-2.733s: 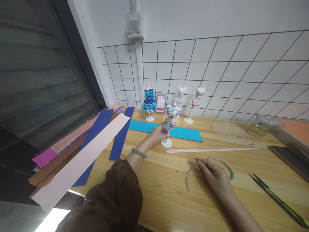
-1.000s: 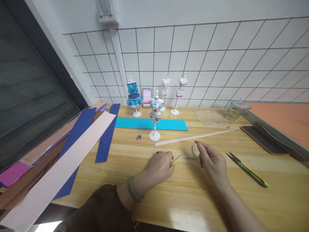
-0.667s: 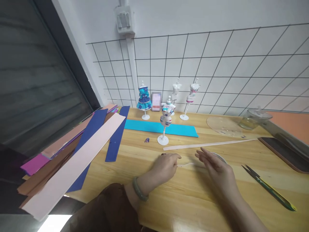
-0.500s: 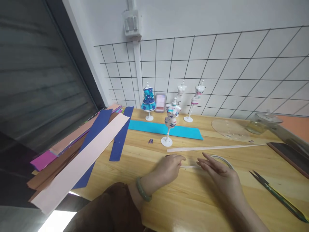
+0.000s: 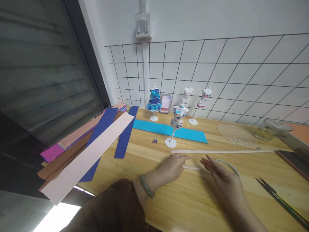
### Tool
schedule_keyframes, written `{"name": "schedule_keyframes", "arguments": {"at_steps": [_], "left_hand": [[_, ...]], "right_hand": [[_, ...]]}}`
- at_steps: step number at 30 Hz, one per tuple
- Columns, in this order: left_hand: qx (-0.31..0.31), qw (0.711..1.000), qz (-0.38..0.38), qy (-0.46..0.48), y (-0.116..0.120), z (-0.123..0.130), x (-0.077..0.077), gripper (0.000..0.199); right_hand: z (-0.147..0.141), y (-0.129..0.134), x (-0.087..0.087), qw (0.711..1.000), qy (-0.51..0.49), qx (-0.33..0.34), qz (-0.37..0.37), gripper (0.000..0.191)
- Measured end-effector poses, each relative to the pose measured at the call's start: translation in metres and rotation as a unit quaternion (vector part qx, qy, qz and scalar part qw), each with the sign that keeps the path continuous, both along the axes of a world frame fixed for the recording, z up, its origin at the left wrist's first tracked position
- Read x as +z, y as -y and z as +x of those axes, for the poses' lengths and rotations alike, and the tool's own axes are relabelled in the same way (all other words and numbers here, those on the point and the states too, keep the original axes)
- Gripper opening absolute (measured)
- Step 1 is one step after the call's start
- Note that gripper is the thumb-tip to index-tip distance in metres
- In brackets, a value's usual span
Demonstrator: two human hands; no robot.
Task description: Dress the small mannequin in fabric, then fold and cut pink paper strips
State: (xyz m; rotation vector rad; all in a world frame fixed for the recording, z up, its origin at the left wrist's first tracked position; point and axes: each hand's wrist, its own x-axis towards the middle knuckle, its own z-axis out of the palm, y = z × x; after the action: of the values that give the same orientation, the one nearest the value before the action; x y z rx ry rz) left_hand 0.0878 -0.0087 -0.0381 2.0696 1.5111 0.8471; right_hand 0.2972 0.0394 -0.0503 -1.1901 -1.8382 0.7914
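A thin white strip [image 5: 191, 168] runs low over the table between my two hands. My left hand [image 5: 172, 168], with a green bangle at the wrist, is closed on the strip's left end; the fingertips are partly hidden. My right hand [image 5: 223, 175] is open, its fingers stretched toward the left, and the strip's right part passes behind them. A pale ring-shaped item [image 5: 229, 166] shows just behind the right hand. Beyond both hands lies a long pale pink strip [image 5: 222, 151]. Above the left hand stands a small white dress form [image 5: 178, 117] with coloured patches.
Foam sheets [image 5: 89, 154] lie stacked at the left, and a turquoise sheet [image 5: 156, 127] crosses behind. A dressed form [image 5: 154, 100] and two more forms stand by the wall. Scissors [image 5: 277, 196] lie right, near a dark tablet-like item [image 5: 293, 164] and a clear disc [image 5: 236, 135].
The view has shifted, so everything sits a little further right. The right fingers have lifted slightly off the strip's line; the left hand remains at its left end.
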Motion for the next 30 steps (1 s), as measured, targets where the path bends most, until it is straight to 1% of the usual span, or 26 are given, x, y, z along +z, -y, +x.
{"name": "schedule_keyframes", "arguments": {"at_steps": [4, 7, 9, 11, 13, 15, 17, 19, 21, 23, 26, 28, 30], "left_hand": [[-0.014, 1.0, 0.008, -0.001, 0.001, -0.001, 0.0, 0.051], [-0.014, 1.0, 0.006, -0.002, 0.001, -0.001, 0.002, 0.05], [-0.014, 1.0, 0.001, 0.001, 0.001, 0.0, 0.002, 0.051], [-0.014, 1.0, -0.003, 0.005, 0.001, 0.0, 0.001, 0.053], [-0.017, 1.0, -0.005, 0.006, 0.001, 0.0, 0.0, 0.054], [-0.017, 1.0, -0.004, 0.006, 0.001, -0.001, 0.0, 0.054], [-0.011, 1.0, -0.005, 0.009, 0.001, -0.001, -0.001, 0.054], [-0.004, 1.0, -0.01, 0.013, 0.0, -0.001, -0.002, 0.053], [-0.004, 1.0, -0.012, 0.018, -0.001, -0.002, -0.003, 0.054], [-0.006, 1.0, -0.011, 0.021, -0.002, -0.002, -0.004, 0.054], [-0.003, 1.0, -0.011, 0.016, -0.002, -0.002, -0.005, 0.053], [0.0, 1.0, -0.008, 0.015, -0.002, -0.003, -0.004, 0.053], [-0.005, 1.0, -0.004, 0.022, -0.002, -0.004, -0.004, 0.053]], "right_hand": [[-0.004, 0.008, 0.009, 0.998, -0.011, -0.04, -0.049, 0.058], [-0.002, 0.011, 0.012, 0.998, 0.004, -0.033, -0.052, 0.055], [0.0, 0.01, 0.012, 0.999, 0.025, -0.021, -0.043, 0.049], [0.001, 0.007, 0.009, 0.999, 0.042, -0.016, -0.017, 0.046], [0.001, 0.005, 0.006, 0.999, 0.043, -0.005, 0.02, 0.046], [0.0, 0.003, 0.004, 0.999, 0.032, 0.007, 0.039, 0.048], [-0.002, 0.004, 0.005, 0.999, 0.025, -0.002, 0.027, 0.05], [-0.004, 0.007, 0.007, 0.999, 0.023, -0.028, -0.005, 0.05], [-0.004, 0.009, 0.01, 0.998, 0.029, -0.047, -0.036, 0.045], [-0.002, 0.009, 0.011, 0.996, 0.052, -0.048, -0.054, 0.039], [0.002, 0.005, 0.007, 0.997, 0.063, -0.039, -0.026, 0.038], [0.003, 0.002, 0.003, 0.999, 0.035, -0.031, 0.0, 0.041], [0.002, 0.001, -0.001, 1.0, 0.006, -0.02, 0.003, 0.045]]}}
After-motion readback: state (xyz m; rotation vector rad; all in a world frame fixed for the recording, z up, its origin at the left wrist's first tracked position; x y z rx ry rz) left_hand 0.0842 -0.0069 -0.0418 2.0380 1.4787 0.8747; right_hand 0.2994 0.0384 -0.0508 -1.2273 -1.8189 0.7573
